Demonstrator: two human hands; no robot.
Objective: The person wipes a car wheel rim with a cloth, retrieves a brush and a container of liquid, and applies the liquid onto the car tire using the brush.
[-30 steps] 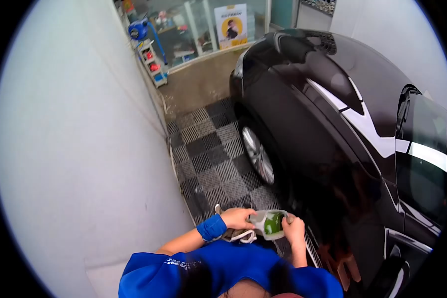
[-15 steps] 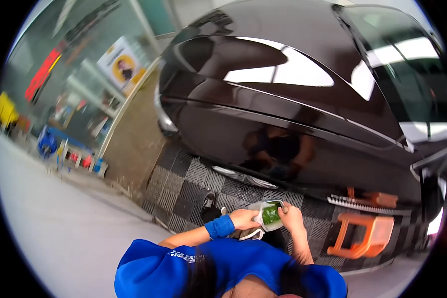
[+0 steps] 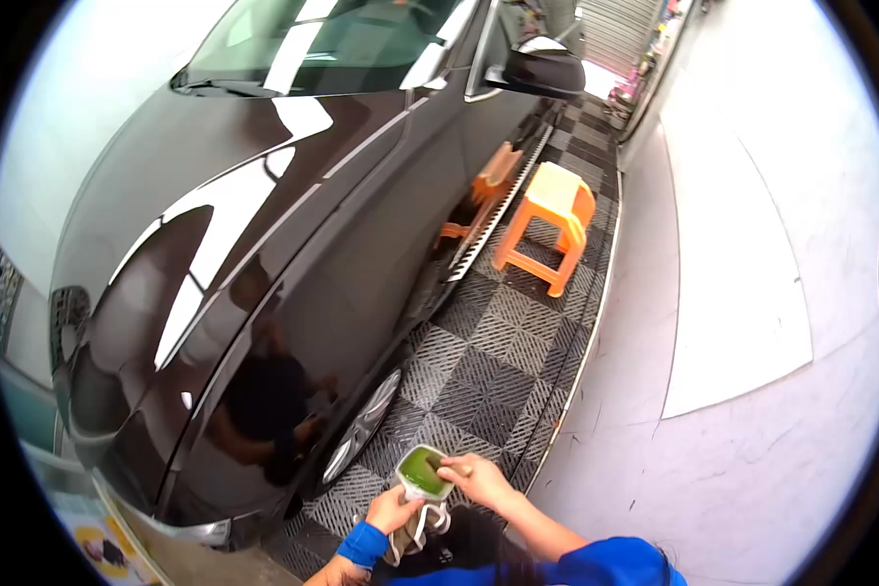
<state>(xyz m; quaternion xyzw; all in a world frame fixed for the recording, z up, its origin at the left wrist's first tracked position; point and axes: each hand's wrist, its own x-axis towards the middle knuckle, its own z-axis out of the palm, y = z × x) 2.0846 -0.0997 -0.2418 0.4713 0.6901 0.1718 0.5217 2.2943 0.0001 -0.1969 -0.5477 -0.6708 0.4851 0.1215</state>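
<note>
My left hand [image 3: 391, 511], with a blue band at the wrist, is closed on the near edge of a pale container [image 3: 423, 473] with green content inside. A light cloth or strap [image 3: 418, 532] hangs below that hand. On the container's right side is my right hand [image 3: 474, 478], its fingers pinched on a small light handle-like piece [image 3: 462, 471] over the green content. What that piece belongs to is too small to make out. Both hands are low in the view, beside the front wheel [image 3: 361, 426] of a dark car [image 3: 332, 283].
An orange stool [image 3: 547, 210] stands on the checkered tile floor [image 3: 488, 381] beside the car. A pale wall [image 3: 654, 488] runs along the right side. The car's side mirror [image 3: 542, 70] sticks out above the floor strip.
The view has swung from the glass front and poster round to the car's side, with the stool now ahead. Both hands still hold the container and its contents.
</note>
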